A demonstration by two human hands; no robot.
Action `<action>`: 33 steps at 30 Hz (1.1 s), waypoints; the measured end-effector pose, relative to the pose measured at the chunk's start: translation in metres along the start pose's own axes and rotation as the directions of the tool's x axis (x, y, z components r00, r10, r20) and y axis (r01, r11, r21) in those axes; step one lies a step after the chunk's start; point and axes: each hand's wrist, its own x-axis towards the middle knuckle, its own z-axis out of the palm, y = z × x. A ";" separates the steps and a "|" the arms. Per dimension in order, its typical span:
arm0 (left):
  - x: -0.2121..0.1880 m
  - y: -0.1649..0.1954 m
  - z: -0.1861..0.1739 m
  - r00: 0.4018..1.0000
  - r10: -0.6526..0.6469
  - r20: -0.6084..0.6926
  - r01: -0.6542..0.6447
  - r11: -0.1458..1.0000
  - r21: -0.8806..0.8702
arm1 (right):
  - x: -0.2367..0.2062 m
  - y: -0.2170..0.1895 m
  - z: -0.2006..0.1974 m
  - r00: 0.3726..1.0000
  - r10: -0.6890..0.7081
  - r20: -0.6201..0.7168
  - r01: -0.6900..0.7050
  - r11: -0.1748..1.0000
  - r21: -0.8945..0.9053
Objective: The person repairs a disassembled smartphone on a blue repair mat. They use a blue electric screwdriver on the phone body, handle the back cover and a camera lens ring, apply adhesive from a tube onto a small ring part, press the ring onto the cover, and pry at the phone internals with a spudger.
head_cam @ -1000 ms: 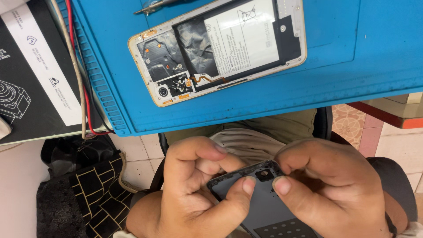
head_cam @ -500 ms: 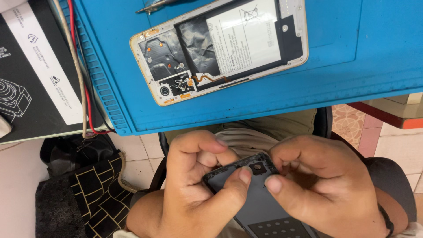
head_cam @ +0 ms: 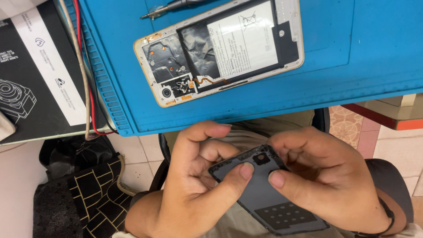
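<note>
Over my lap, my left hand (head_cam: 194, 185) and my right hand (head_cam: 326, 176) both grip a dark grey phone back cover (head_cam: 264, 198), inner side up. Both thumbs press on it near the small camera cutout (head_cam: 261, 157) at its upper end. On the blue work mat (head_cam: 365, 57) above lies an opened phone (head_cam: 220, 50) with a gold frame, its battery and circuit board exposed. A screwdriver (head_cam: 174, 6) lies just beyond it at the top edge of the view.
A black booklet with white markings (head_cam: 39, 75) lies left of the mat, with red and beige cables (head_cam: 83, 70) running along the mat's edge. A black bag with a yellow grid pattern (head_cam: 83, 194) sits on the tiled floor at lower left.
The back cover has tilted and shifted slightly up and left in my hands, and my thumbs have slid closer together near the camera cutout. The phone on the mat has not moved.
</note>
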 end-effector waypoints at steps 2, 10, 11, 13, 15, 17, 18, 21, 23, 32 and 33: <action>-0.001 -0.001 -0.001 1.000 0.009 0.010 -0.009 1.000 0.022 | 0.000 -0.001 -0.001 1.000 0.026 -0.011 -0.026 1.000 0.012; -0.003 -0.007 -0.002 0.995 0.086 0.049 -0.088 0.995 0.054 | 0.001 0.002 -0.002 0.998 0.055 -0.041 -0.049 0.991 0.126; -0.003 -0.008 -0.002 0.993 0.103 0.063 -0.105 0.994 0.037 | 0.001 0.002 -0.003 0.997 0.064 -0.032 -0.059 0.989 0.134; -0.002 -0.008 -0.003 0.985 0.143 0.096 -0.148 0.988 0.043 | 0.001 0.003 -0.006 0.997 0.081 -0.014 -0.078 0.986 0.150; -0.002 -0.006 -0.004 0.973 0.186 0.136 -0.199 0.976 0.089 | 0.002 0.004 -0.007 0.995 0.100 0.001 -0.099 0.981 0.165; -0.002 -0.005 -0.005 0.977 0.161 0.143 -0.173 0.982 0.076 | 0.003 0.005 -0.008 0.991 0.134 -0.005 -0.131 0.980 0.150; -0.002 -0.005 -0.006 0.978 0.148 0.146 -0.159 0.985 0.069 | 0.003 0.005 -0.008 0.989 0.151 -0.009 -0.148 0.979 0.142; -0.002 -0.004 -0.006 0.983 0.125 0.134 -0.134 0.989 0.056 | 0.004 0.006 -0.007 0.992 0.127 0.012 -0.127 0.973 0.191; -0.002 -0.005 -0.006 0.982 0.133 0.136 -0.143 0.988 0.062 | 0.005 0.006 -0.007 0.993 0.121 0.016 -0.121 0.971 0.207; -0.001 -0.006 -0.007 0.979 0.153 0.133 -0.167 0.980 0.104 | 0.008 0.005 -0.007 0.987 0.161 0.016 -0.160 0.959 0.233; -0.001 -0.006 -0.007 0.979 0.156 0.133 -0.171 0.979 0.112 | 0.008 0.005 -0.008 0.985 0.171 0.016 -0.170 0.959 0.228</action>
